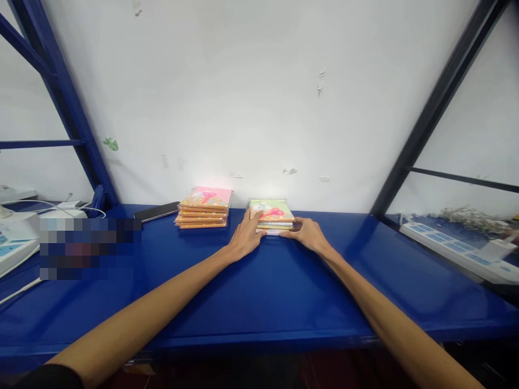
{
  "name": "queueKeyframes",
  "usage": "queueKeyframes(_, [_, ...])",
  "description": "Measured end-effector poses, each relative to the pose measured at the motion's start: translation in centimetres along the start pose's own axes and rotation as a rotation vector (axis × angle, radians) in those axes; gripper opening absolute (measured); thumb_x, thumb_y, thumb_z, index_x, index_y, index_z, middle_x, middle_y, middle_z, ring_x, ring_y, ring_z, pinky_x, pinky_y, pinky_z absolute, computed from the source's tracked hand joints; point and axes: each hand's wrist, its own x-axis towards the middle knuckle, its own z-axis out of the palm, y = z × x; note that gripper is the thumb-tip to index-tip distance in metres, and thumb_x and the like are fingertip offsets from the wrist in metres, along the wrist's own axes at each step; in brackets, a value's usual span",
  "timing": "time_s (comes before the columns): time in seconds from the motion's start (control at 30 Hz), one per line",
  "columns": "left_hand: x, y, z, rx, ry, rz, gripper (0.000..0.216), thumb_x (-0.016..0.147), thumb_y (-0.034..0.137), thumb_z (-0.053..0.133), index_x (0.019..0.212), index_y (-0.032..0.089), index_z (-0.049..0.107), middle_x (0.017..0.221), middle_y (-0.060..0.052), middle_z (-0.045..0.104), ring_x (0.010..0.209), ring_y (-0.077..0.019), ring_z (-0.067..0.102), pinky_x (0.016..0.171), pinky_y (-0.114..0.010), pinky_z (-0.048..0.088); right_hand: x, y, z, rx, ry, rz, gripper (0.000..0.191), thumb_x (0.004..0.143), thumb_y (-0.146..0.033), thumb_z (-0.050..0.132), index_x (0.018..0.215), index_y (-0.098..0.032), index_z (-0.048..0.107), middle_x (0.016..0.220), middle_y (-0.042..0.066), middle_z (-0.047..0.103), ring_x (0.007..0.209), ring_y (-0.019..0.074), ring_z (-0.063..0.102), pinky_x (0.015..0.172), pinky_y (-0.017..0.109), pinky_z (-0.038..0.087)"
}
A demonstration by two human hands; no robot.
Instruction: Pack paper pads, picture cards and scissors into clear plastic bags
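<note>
Toward the back of the blue table, a short stack of plastic-wrapped paper-craft packs (271,209) lies between my hands. Its top pack is green and orange, with small pink-handled scissors on it. My left hand (245,233) presses against the stack's left side, with its thumb at the front lower corner. On the right side my right hand (308,233) closes in with thumb and fingers touching the lower packs. A taller stack of similar packs (204,209), pink and orange on top, stands apart to the left of my left hand.
A black phone-like slab (158,211) lies left of the taller stack. White power strips with cables stand at the left (18,237) and right (458,248). Blue metal posts (77,108) frame the table (259,302), and a white wall rises behind. One patch at left is pixelated.
</note>
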Motion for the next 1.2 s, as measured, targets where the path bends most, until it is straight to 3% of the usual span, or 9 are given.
queueKeyframes(0.27, [0.8,-0.6,-0.1,0.096,0.053,-0.050,0.062,0.092,0.031,0.067,0.148,0.021,0.043,0.160,-0.018,0.037,0.130,-0.0352,0.058,0.105,-0.050,0.049,1.6,0.5,1.7,0.025,0.053,-0.061,0.034,0.084,-0.036,0.076,0.113,-0.018,0.076,0.111,0.010,0.080,0.107,0.0306,0.074,0.098,0.040,0.055])
queueKeyframes(0.43, [0.3,-0.5,-0.1,0.187,0.068,-0.007,0.063,0.093,0.027,0.064,0.151,0.020,0.038,0.157,-0.021,0.038,0.129,-0.0340,0.058,0.101,-0.048,0.051,1.8,1.0,2.9,0.037,0.075,-0.083,0.064,0.081,-0.043,0.078,0.136,-0.016,0.061,0.123,0.014,0.074,0.108,0.0305,0.073,0.098,0.043,0.056])
queueKeyframes(0.6, [-0.4,0.6,-2.1,0.313,0.155,0.116,0.046,0.097,0.029,0.053,0.143,0.021,0.050,0.156,-0.019,0.039,0.145,-0.0348,0.039,0.112,-0.051,0.041,1.0,1.3,3.3,0.044,0.193,-0.079,0.090,0.084,-0.060,0.068,0.156,-0.016,0.035,0.151,0.023,0.046,0.123,0.0334,0.063,0.099,0.046,0.054])
queueKeyframes(0.7, [0.2,-0.3,-4.5,0.407,0.220,0.140,0.041,0.092,0.018,0.052,0.132,0.019,0.060,0.154,-0.018,0.043,0.148,-0.0344,0.034,0.119,-0.051,0.030,0.9,1.5,2.7,0.061,0.283,-0.053,0.073,0.092,-0.063,0.052,0.150,-0.018,0.046,0.146,0.023,0.045,0.126,0.0339,0.059,0.102,0.048,0.052])
queueKeyframes(0.8, [0.7,-2.5,-6.4,0.505,0.282,0.069,0.063,0.077,0.008,0.058,0.141,0.011,0.053,0.156,-0.026,0.039,0.151,-0.0445,0.025,0.119,-0.061,0.024,1.0,1.6,2.1,0.095,0.356,-0.041,0.064,0.094,-0.063,0.047,0.140,-0.019,0.057,0.139,0.020,0.049,0.123,0.0338,0.060,0.104,0.050,0.049])
queueKeyframes(0.97, [-0.6,-5.3,-6.6,0.638,0.245,0.044,0.061,0.080,0.004,0.052,0.141,0.008,0.053,0.141,-0.025,0.058,0.141,-0.0396,0.046,0.117,-0.056,0.029,0.6,0.8,1.3,0.186,0.424,-0.060,0.053,0.092,-0.060,0.050,0.121,-0.019,0.067,0.130,0.017,0.056,0.123,0.0349,0.056,0.110,0.053,0.041])
queueKeyframes(1.07, [-2.2,-5.1,-6.3,0.692,0.196,0.076,0.063,0.081,-0.001,0.048,0.143,0.011,0.053,0.144,-0.023,0.058,0.142,-0.0351,0.046,0.119,-0.052,0.028,-0.4,-0.9,1.5,0.287,0.331,-0.063,0.051,0.092,-0.062,0.047,0.102,-0.019,0.071,0.112,0.015,0.067,0.113,0.0333,0.061,0.102,0.048,0.047])
queueKeyframes(1.13, [-3.2,-4.4,-6.2,0.708,0.164,0.081,0.069,0.078,-0.005,0.048,0.145,0.012,0.050,0.146,-0.022,0.056,0.142,-0.0339,0.046,0.119,-0.051,0.029,-1.3,-2.5,2.4,0.378,0.151,-0.048,0.054,0.093,-0.065,0.043,0.096,-0.019,0.072,0.088,0.011,0.071,0.086,0.0282,0.069,0.077,0.040,0.056])
queueKeyframes(1.2, [-4.1,-3.6,-6.1,0.708,0.149,0.071,0.074,0.077,-0.004,0.049,0.149,0.012,0.045,0.149,-0.023,0.054,0.143,-0.0345,0.044,0.117,-0.052,0.031,-2.2,-4.3,3.8,0.476,-0.079,-0.015,0.058,0.093,-0.067,0.042,0.101,-0.017,0.071,0.075,0.008,0.072,0.061,0.0225,0.068,0.050,0.030,0.050])
